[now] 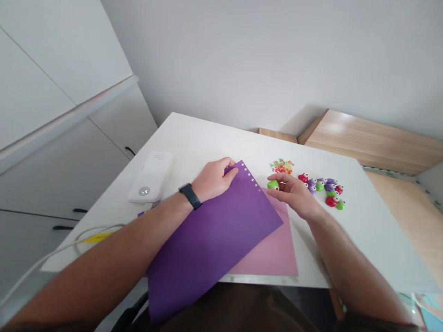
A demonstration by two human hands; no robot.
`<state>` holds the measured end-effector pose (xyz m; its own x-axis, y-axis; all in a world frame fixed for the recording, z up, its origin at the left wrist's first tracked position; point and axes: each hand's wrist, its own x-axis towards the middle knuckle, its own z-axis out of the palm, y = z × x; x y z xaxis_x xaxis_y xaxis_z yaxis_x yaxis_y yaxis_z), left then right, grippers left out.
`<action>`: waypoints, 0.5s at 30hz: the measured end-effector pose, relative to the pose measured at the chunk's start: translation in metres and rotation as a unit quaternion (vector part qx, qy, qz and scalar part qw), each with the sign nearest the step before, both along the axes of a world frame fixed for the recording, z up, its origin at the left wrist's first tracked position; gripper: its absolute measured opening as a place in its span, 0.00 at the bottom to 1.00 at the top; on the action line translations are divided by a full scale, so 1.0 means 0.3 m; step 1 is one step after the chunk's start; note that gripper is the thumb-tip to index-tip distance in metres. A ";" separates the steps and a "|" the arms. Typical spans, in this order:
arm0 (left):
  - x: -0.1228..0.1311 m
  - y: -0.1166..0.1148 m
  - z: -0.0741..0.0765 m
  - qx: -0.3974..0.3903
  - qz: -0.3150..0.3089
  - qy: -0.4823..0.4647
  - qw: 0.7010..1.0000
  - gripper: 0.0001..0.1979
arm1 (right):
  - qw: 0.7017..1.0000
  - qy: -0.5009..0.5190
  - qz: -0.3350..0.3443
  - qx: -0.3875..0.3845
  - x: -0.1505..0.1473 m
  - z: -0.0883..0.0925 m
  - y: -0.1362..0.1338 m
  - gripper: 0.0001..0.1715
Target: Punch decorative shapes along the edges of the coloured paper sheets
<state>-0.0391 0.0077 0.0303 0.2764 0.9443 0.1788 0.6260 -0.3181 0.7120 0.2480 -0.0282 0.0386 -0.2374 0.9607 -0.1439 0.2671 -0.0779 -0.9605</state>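
Observation:
My left hand [218, 176], with a dark band on its wrist, pinches the top corner of a purple sheet of paper [207, 244] between thumb and fingers. A row of small star-shaped holes runs along the sheet's right edge, beside the hand. My right hand [292, 189] is closed around a small green craft punch [273, 185], held just off that edge and apart from it. Beneath the purple sheet lies a pink sheet [273, 253], partly covered. Several red, purple and green craft punches [331, 187] sit in a cluster right of my right hand.
Colourful paper cutouts [282, 166] are scattered beyond my right hand. On the left of the white table [204, 133] lies a white device [152, 177] with a round button. A cable with a yellow tag [97, 237] crosses the left edge. Wooden furniture [374, 133] stands at the right.

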 end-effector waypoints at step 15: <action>0.017 -0.004 -0.030 -0.007 0.009 0.020 1.000 0.14 | 0.998 0.044 0.029 -0.021 0.031 -0.036 -0.023 0.29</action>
